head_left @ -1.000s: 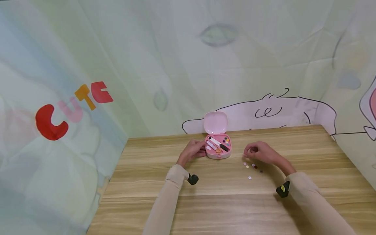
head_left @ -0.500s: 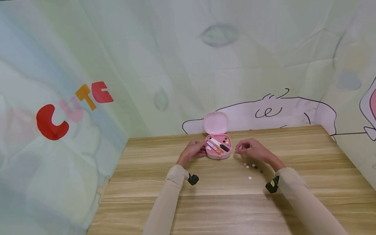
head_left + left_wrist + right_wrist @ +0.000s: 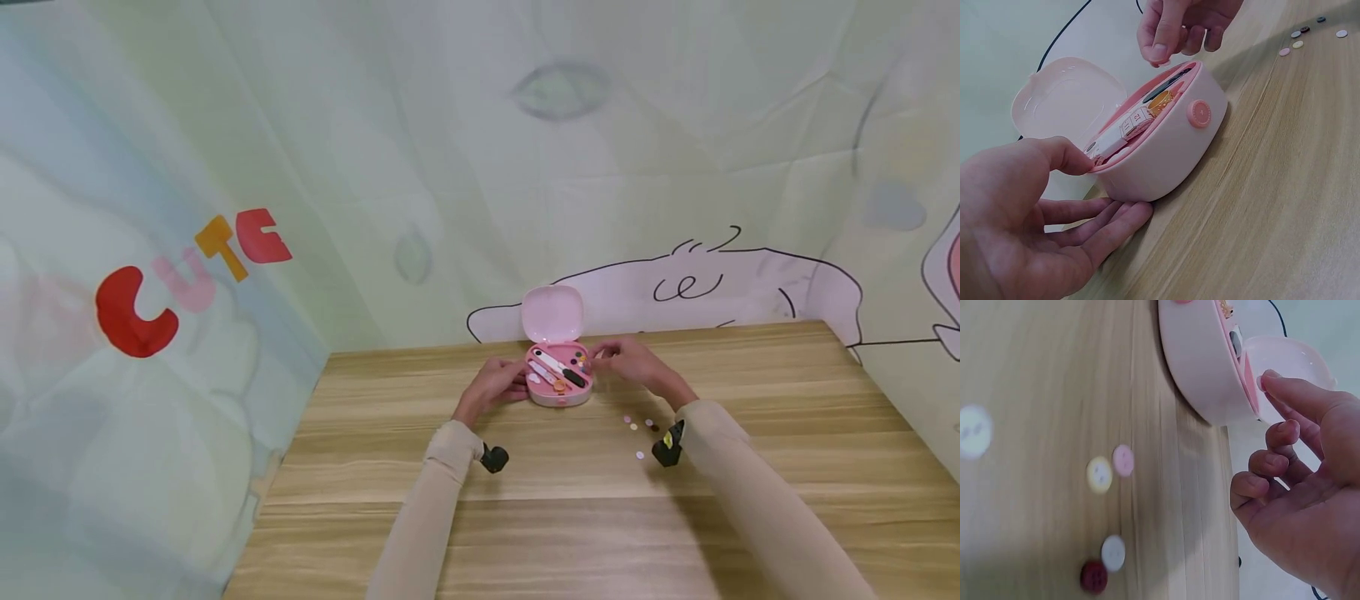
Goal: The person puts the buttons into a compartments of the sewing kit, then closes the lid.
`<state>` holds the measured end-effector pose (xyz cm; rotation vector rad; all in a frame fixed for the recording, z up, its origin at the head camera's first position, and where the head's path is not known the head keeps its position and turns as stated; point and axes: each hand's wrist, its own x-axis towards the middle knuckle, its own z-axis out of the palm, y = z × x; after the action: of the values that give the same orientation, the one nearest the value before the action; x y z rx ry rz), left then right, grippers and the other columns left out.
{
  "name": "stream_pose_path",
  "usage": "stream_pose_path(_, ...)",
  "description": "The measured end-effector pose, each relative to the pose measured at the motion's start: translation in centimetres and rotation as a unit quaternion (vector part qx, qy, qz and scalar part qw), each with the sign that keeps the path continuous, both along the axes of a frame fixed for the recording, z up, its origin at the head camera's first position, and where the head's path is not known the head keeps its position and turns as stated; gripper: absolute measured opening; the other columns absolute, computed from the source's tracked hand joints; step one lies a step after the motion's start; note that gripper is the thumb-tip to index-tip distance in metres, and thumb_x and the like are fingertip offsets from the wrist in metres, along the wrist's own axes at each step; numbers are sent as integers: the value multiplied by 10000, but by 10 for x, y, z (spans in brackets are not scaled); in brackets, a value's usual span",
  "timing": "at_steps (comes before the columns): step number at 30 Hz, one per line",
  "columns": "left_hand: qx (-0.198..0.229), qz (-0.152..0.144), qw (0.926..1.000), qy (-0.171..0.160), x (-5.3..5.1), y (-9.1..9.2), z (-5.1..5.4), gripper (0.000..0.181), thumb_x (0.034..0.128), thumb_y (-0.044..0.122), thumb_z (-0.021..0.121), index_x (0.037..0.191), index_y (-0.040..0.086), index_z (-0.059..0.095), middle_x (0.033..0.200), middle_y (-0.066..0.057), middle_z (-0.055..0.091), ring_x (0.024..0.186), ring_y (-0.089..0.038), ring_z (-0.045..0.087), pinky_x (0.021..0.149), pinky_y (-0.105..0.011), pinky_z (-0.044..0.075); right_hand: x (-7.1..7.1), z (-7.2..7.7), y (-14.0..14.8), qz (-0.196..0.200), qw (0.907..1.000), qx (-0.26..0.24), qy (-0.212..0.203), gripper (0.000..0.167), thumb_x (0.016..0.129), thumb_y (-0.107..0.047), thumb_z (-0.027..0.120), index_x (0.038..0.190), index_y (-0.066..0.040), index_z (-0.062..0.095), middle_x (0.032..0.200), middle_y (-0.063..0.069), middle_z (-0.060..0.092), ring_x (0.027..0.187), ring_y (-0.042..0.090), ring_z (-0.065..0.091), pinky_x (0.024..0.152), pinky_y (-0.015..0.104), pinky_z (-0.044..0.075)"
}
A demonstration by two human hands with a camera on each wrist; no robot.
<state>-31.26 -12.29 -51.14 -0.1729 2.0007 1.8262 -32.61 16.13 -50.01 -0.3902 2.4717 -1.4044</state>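
1. At the far side of the wooden table [image 3: 555, 542], around its middle: one pink box [image 3: 1179, 159], which stood open on its base, with a round ribbed clasp [image 3: 1199, 113] on its near wall.
2. Lid [image 3: 552, 314], pale pink, raised at the far side of the box, close to the backdrop [image 3: 450, 167].
3. Contents: a white and black tool [image 3: 572, 377] lay aslant; a pale strip with printed numbers [image 3: 1137, 122] and an orange patterned piece [image 3: 1160, 103] lay beside it; small coloured buttons [image 3: 573, 362] sat in the right compartment.
4. Left hand [image 3: 491, 385], clamped on the left side of the box, thumb on the rim, fingers against the lower wall.
5. Right hand [image 3: 628, 362], at the far right of the box, thumb and forefinger pinched together on one small pale-pink button [image 3: 1261, 382], partly hidden; contact with the rim could not be told.
6. Loose on the table, near and right of the box: a pink button [image 3: 1124, 460] just beside a yellow button [image 3: 1099, 474]; a white button [image 3: 1113, 553] just beside a dark red button [image 3: 1094, 577]; a second white button [image 3: 974, 431], nearer and apart; a dark green button [image 3: 1320, 19], farther right.
7. Beige sleeves [image 3: 420, 517], one per arm; a black device [image 3: 493, 458] was worn at the left wrist.
8. Backdrop, pale and printed; coloured letters [image 3: 135, 312] at left spelled CUTE.
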Motion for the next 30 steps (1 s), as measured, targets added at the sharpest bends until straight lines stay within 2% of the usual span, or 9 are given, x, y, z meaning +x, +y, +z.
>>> stream_pose_path(4, -33, 29, 10000, 13, 1, 0, 2, 289, 1023, 171, 583, 1152, -67, 685, 999, -118, 669, 828, -163, 648, 813, -296, 624, -4, 1, -7, -65, 9996, -89, -241, 215, 967, -233, 731, 1106, -70, 743, 977, 119, 567, 901, 279, 488, 698, 338, 414)
stream_pose_path(10, -29, 6, 10000, -30, 2, 1, 2, 304, 1037, 177, 579, 1175, -74, 681, 1008, -124, 666, 844, -175, 645, 823, -305, 624, -5, 1, -14, -145, 9994, -157, -282, 184, 973, -219, 731, 1067, -61, 746, 934, 80, 568, 861, 243, 499, 678, 318, 437)
stream_pose_path(14, -29, -18, 10000, -21, 2, 2, 2, 308, 1037, 180, 577, 1173, -76, 680, 1009, -128, 674, 837, -171, 650, 813, -303, 626, -4, 1, -13, -157, 9994, -183, -268, 265, 983, -218, 718, 1202, -69, 737, 958, 97, 567, 841, 242, 497, 643, 299, 428)
stream_pose_path(18, -57, -31, 10000, -2, 2, 1, 3, 311, 1044, 186, 572, 1178, -73, 679, 1019, -129, 673, 835, -168, 649, 812, -301, 626, -2, 3, -8, -92, 9994, -236, -220, 382, 993, -241, 704, 1342, -86, 685, 1007, 133, 572, 871, 287, 500, 648, 302, 434)
stream_pose_path(22, -67, -18, 10000, 39, 1, 0, 3, 306, 1038, 184, 577, 1171, -73, 679, 1017, -128, 673, 822, -164, 650, 810, -301, 626, -1, 4, 0, -111, 9995, -210, -229, 421, 992, -305, 714, 1370, -124, 675, 1014, 128, 560, 923, 316, 488, 680, 315, 428)
stream_pose_path(30, -105, -43, 9999, 49, 2, 2, 3, 302, 1045, 180, 567, 1170, -72, 677, 1006, -126, 677, 816, -161, 659, 800, -298, 628, 3, 6, 29, -33, 10000, 83, -13, 466, 981, -350, 731, 1373, -108, 664, 985, 105, 558, 886, 267, 474, 675, 322, 416)
